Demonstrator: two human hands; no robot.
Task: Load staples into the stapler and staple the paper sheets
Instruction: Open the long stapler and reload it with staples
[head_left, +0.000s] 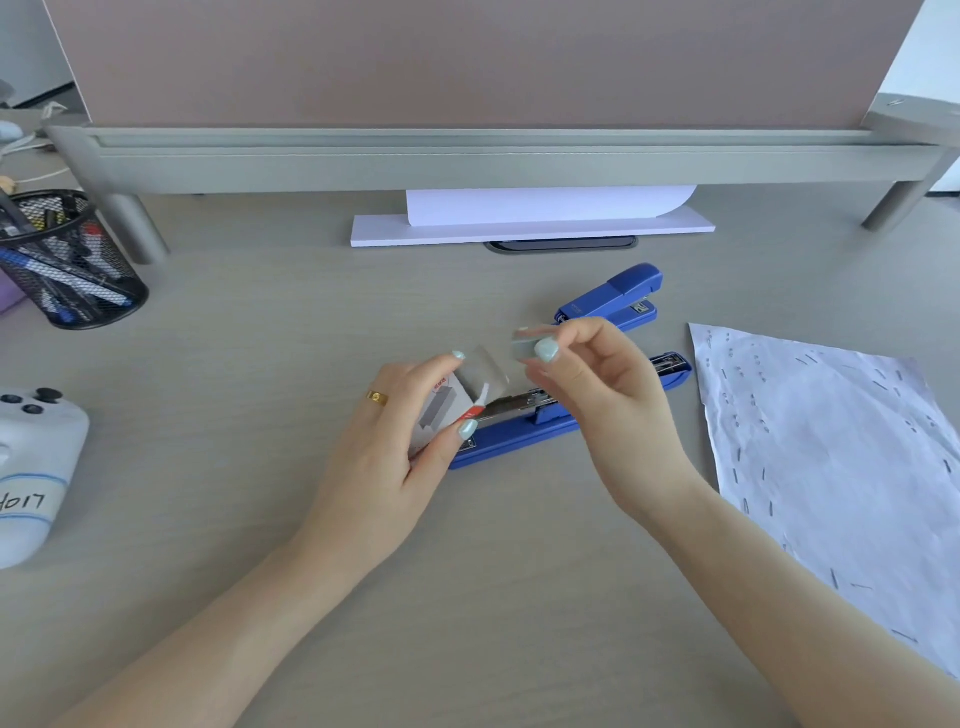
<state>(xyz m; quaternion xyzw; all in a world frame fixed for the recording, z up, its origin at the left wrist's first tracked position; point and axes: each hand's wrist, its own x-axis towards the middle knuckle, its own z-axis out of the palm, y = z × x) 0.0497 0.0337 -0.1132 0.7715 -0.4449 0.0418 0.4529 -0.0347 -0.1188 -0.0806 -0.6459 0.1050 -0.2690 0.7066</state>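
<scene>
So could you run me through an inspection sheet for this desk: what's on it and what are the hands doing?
Surface: grey desk, mostly bare in the middle.
Job's things: blue stapler lying opened out flat; staple box; staple strip; paper sheets, crumpled, already dotted with staples.
Clutter: mesh pen cup; white controller with a handwritten label; white paper stack.
Hands: left hand holds the staple box; right hand pinches the staple strip above the stapler.
Cables: white cord, far left.
Surroundings: pinkish partition on a grey rail.
</scene>
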